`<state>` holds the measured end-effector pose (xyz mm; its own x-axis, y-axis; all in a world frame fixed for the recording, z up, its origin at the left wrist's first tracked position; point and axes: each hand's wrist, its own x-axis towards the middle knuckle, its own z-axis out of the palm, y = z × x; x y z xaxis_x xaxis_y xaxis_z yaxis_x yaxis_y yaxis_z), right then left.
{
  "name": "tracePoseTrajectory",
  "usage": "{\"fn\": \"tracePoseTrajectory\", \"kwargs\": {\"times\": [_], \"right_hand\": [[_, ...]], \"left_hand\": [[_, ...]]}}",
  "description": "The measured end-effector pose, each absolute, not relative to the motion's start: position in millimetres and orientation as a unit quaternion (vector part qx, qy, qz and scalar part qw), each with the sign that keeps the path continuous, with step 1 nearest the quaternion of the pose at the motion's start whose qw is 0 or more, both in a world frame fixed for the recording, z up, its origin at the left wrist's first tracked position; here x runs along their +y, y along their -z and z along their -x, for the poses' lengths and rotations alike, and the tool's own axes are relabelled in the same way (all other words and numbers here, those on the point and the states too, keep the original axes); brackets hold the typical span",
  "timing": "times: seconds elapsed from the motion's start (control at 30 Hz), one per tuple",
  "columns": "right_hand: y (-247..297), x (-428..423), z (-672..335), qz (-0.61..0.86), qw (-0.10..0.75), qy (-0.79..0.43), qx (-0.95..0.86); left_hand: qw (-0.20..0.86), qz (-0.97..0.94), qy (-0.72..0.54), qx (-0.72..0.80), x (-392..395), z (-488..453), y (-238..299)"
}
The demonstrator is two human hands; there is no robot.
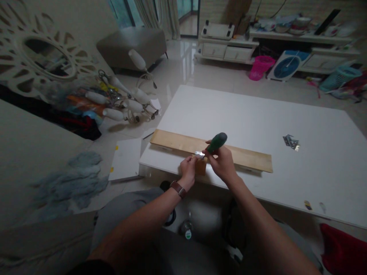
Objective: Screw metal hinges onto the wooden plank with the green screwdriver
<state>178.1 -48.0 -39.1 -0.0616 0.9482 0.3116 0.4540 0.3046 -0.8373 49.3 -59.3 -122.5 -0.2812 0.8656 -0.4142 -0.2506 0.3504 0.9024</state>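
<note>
My right hand (222, 162) is closed around a screwdriver with a dark green handle (216, 143), its handle tilted up and to the right. The tool's lower end comes down by a small shiny metal bracket (200, 154). My left hand (188, 168), with a brown-strapped watch (178, 189) on the wrist, pinches at the left side of this bracket. Just below the bracket is an orange-brown wooden block (201, 167), close to my left fingertips. Behind both hands a long pale wooden board (177, 142) lies across a white panel (229, 109). The screwdriver's tip is too small to make out.
Several metal brackets (291, 142) lie in a pile on the panel's right part. Near its front edge is a small yellow-and-dark item (307, 205). On the floor to the left are a lamp with white shades (133, 105) and a white box (125, 159). A bottle (187, 229) stands below.
</note>
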Motion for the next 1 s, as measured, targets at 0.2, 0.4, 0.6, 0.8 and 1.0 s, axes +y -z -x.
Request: {"fn": "tracePoseTrajectory", "kwargs": {"times": [0.2,0.4,0.6,0.8,1.0], "right_hand": [[33.4,-48.6,-182.6,0.486,0.425,-0.329,-0.689],[36.9,-48.4,-187.2,0.496,0.416,-0.320,-0.692],[40.1,-47.6,-184.0,0.510,0.429,-0.289,-0.687],[37.1,-46.8,-180.7,0.512,0.430,-0.239,-0.704],[40.6,-45.6,-180.3,0.525,0.430,-0.241,-0.694]], "left_hand": [[0.548,-0.248,-0.514,0.612,-60.9,-48.9,121.9],[0.552,-0.256,-0.519,0.601,-62.2,-48.5,122.6],[0.542,-0.253,-0.516,0.614,-61.5,-48.6,118.2],[0.550,-0.248,-0.502,0.620,-59.5,-49.6,113.9],[0.552,-0.255,-0.503,0.614,-61.2,-49.7,118.1]]}}
